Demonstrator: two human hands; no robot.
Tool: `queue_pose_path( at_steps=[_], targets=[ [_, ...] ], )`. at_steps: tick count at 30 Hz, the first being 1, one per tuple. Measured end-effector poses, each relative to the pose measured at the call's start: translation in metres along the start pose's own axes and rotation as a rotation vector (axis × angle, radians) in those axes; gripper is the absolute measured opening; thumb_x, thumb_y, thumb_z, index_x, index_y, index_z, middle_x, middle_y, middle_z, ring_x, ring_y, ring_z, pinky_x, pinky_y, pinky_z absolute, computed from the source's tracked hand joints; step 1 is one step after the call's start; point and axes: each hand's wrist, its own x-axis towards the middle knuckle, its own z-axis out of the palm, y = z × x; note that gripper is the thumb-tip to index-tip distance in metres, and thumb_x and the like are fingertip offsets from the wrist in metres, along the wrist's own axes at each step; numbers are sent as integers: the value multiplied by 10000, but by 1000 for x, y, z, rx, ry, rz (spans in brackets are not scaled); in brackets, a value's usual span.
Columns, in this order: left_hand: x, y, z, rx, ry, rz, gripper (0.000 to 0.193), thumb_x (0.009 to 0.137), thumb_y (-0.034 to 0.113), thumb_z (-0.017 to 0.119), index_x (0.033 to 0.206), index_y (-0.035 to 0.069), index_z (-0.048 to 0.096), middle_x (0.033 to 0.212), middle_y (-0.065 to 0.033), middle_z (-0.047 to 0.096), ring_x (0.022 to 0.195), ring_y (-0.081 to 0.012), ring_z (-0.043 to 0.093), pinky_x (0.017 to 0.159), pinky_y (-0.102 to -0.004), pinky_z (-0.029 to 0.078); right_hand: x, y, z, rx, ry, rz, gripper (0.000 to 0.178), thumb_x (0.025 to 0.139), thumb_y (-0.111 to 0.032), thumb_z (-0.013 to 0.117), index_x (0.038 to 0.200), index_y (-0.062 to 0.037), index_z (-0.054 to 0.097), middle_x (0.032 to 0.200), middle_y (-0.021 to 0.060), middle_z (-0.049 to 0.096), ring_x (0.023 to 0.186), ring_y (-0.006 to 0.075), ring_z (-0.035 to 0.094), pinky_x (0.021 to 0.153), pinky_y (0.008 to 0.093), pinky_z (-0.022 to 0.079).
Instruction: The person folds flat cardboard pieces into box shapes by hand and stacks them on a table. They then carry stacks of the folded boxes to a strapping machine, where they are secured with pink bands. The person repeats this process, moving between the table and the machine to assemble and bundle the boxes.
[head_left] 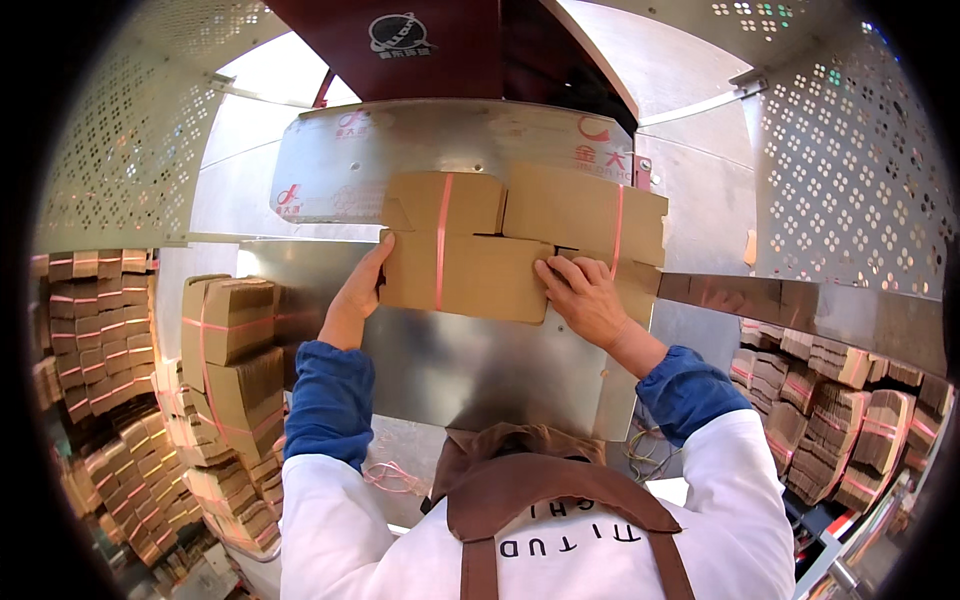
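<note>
Strapped carton bundle [475, 278] sits on metal worktop [440, 375], directly between the hands, near panel's long axis left-right. Left hand [360, 290], part-open, thumb on the left end, fingers hidden beneath. Right hand [590, 305], fingers curled, touches the right end; firm grip, can't tell. Second bundle [565, 212] adjoins right, nearer right hand.
</note>
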Motion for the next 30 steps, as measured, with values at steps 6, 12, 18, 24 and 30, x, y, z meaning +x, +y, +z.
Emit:
queue_pose_path(
  at_steps=[6, 12, 18, 24, 30],
  targets=[
    [0, -6, 10, -45, 118, 11, 576, 992, 470, 517, 1372, 37, 495, 1308, -64, 588, 1198, -175, 567, 988, -323, 475, 15, 16, -4, 89, -4, -48, 550, 822, -291, 689, 1334, -143, 549, 1256, 15, 493, 1068, 226, 464, 869, 386, 396],
    [2, -3, 8, -66, 76, 76, 610, 992, 430, 537, 1431, 26, 407, 1348, -77, 553, 1214, -184, 554, 1013, -335, 460, 16, 10, -1, 97, -29, -54, 535, 855, -328, 675, 1341, -146, 547, 1274, 24, 502, 1076, 235, 462, 890, 396, 388],
    [11, -1, -6, -21, 51, 6, 684, 941, 476, 610, 1418, 28, 408, 1324, -81, 562, 1190, -178, 564, 976, -330, 480, 15, 2, 1, 137, -45, -34, 564, 850, -407, 669, 1338, -146, 558, 1303, 48, 508, 1086, 251, 462, 902, 419, 376],
    [20, -12, -25, -33, 43, -9, 714, 905, 506, 649, 1386, 28, 425, 1282, -77, 578, 1158, -176, 575, 964, -323, 474, 17, -8, -2, 130, -66, -19, 619, 821, -445, 688, 1345, -145, 554, 1330, 65, 485, 1098, 279, 453, 941, 445, 356],
    [12, -18, -36, -21, 84, -8, 697, 898, 512, 653, 1361, 30, 453, 1269, -74, 582, 1133, -176, 574, 989, -332, 449, 19, -19, -5, 137, -81, -33, 603, 827, -436, 686, 1338, -144, 557, 1343, 85, 473, 1119, 311, 454, 967, 464, 351]
  ],
)
